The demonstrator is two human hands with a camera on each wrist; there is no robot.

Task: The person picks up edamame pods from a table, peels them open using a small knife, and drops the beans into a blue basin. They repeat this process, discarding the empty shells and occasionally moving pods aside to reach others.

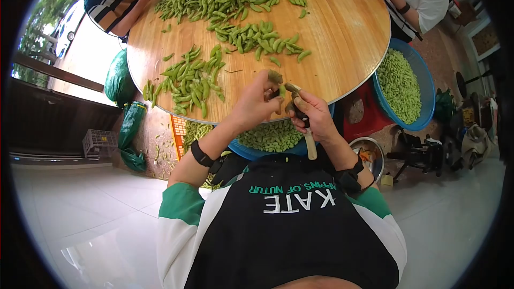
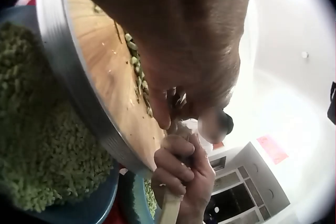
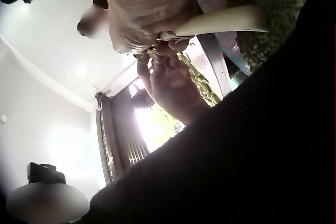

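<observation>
In the head view the left hand [image 1: 252,103] pinches a green pod [image 1: 282,90] over the table's near edge, its fingers curled. Close beside it, the right hand [image 1: 316,118] grips a knife by its pale handle [image 1: 311,146], which sticks out toward the body; the blade is mostly hidden. The left wrist view shows the right hand [image 2: 184,174] curled around the handle [image 2: 170,208], just below the left hand [image 2: 194,61]. In the right wrist view the handle [image 3: 226,20] projects from the right hand [image 3: 152,8], and the left hand [image 3: 176,85] meets its fingertips.
Piles of pods [image 1: 187,83] lie on the round wooden table [image 1: 342,37]. Beneath its edge is a blue basin of shelled beans [image 1: 270,138]; another blue basin [image 1: 432,96] stands at the right. Two people sit across the table. A metal bowl [image 1: 379,152] is near the right elbow.
</observation>
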